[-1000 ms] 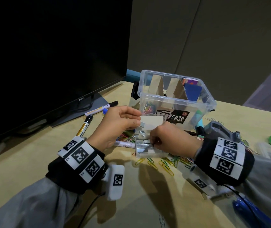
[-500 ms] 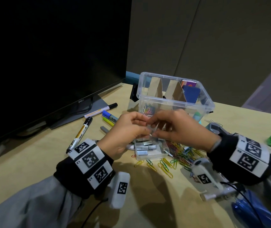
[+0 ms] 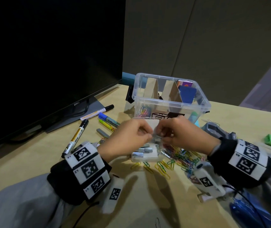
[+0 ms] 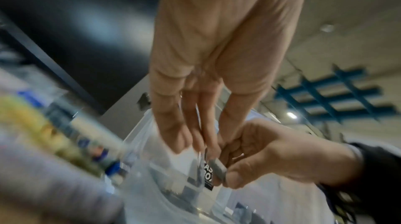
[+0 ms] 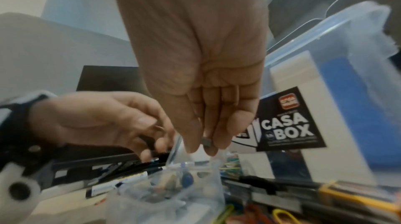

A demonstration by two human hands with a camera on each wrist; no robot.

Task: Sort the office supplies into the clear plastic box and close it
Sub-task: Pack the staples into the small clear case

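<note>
A: What does each grip hold?
B: The right hand (image 5: 195,66) pinches a grey staple strip (image 5: 206,141); the left hand (image 3: 129,137) pinches the lid of a small clear case (image 3: 145,153).
A: And the clear plastic box (image 3: 171,104)?
B: Just behind both hands, lid off, on the table (image 3: 24,162). Coloured paper clips (image 3: 179,157) lie in front of it, markers (image 3: 97,112) to its left.

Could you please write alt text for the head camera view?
Two hands, left and right, pinch a small clear case of staples above a wooden desk. Behind stands an open clear plastic box; paper clips and markers lie around.
</note>
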